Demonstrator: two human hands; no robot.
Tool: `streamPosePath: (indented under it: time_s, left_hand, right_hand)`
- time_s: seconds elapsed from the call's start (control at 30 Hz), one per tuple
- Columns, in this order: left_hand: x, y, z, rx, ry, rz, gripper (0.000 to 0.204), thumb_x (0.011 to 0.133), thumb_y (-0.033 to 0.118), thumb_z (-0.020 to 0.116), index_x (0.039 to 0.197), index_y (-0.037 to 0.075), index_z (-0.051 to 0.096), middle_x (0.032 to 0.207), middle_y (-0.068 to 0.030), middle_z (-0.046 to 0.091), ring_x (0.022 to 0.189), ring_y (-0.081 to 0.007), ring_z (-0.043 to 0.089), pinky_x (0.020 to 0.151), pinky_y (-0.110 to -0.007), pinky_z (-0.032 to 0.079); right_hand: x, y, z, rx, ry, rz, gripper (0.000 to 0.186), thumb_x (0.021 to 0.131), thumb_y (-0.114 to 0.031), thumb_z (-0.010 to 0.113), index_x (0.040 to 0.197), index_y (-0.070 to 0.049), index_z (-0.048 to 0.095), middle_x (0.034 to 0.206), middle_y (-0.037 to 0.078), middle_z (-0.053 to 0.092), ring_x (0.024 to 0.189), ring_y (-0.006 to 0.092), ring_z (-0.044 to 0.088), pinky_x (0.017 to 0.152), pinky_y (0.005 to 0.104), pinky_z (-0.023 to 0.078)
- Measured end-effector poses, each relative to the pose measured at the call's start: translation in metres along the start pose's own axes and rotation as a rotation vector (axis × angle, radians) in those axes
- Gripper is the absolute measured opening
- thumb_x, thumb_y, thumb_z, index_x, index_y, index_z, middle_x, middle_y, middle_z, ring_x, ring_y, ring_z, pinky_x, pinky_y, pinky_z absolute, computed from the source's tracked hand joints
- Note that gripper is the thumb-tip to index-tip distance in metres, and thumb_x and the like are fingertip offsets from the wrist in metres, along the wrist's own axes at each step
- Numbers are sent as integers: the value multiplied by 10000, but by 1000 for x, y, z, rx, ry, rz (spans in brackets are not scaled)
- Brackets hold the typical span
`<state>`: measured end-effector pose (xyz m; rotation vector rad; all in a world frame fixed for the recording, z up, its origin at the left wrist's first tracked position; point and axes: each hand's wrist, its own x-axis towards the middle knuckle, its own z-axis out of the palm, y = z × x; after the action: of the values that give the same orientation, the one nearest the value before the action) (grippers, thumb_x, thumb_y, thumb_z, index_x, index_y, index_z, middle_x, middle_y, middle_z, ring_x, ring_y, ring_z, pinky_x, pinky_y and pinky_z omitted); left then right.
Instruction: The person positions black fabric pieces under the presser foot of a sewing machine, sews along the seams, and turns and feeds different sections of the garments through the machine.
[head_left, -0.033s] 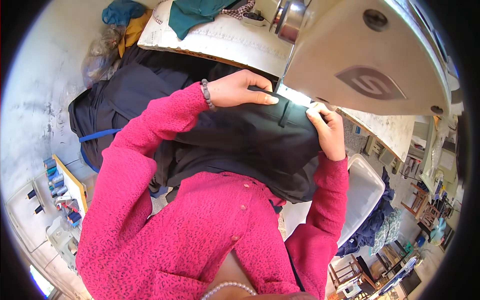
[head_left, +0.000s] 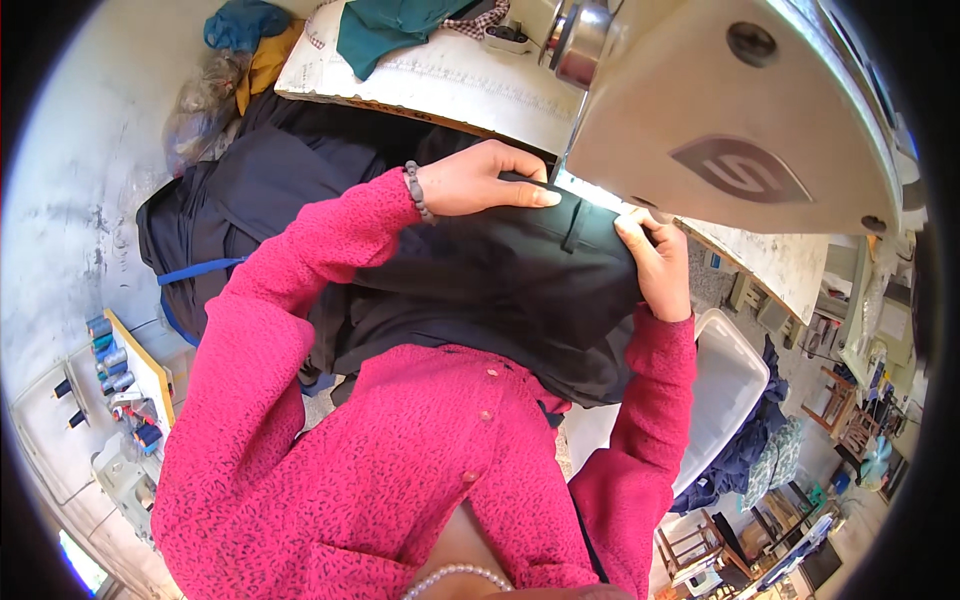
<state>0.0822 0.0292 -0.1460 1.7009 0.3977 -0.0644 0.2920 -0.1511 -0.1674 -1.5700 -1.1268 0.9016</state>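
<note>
A pair of black trousers [head_left: 500,270] hangs across my lap, its waistband up at the lit gap under the sewing machine [head_left: 730,130]. My left hand [head_left: 485,180] pinches the waistband's edge between thumb and fingers, left of a belt loop [head_left: 574,226]. On the other side of that loop, my right hand [head_left: 655,255] grips the same band, thumb on the near face. The cloth between the two hands is held fairly taut. The machine's head hides the needle and presser foot.
The white sewing table [head_left: 440,90] carries a green cloth [head_left: 390,35] at the back. Dark garments [head_left: 240,190] are heaped at the left. A white plastic bin [head_left: 725,395] stands by my right arm, with dark clothes [head_left: 745,440] beside it. Thread spools [head_left: 112,360] sit at far left.
</note>
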Motion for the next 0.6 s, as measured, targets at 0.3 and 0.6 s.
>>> streamPosePath:
  time_s: [0.3, 0.6]
  left_hand:
    - [18, -21, 9, -230, 277, 131, 273, 903, 236, 614, 747, 16, 570, 690, 72, 460, 700, -27, 375, 638, -210, 346]
    - [15, -20, 9, -259, 270, 133, 280, 900, 248, 625, 747, 18, 584, 691, 79, 473, 696, -22, 379, 630, -200, 335]
  right_hand:
    - [3, 6, 0, -7, 159, 15, 159, 821, -84, 678, 948, 12, 686, 895, 55, 696, 827, 105, 608, 773, 249, 458]
    - [7, -4, 1, -20, 132, -18, 175, 821, -67, 656, 970, 20, 685, 897, 53, 703, 820, 94, 607, 759, 252, 459]
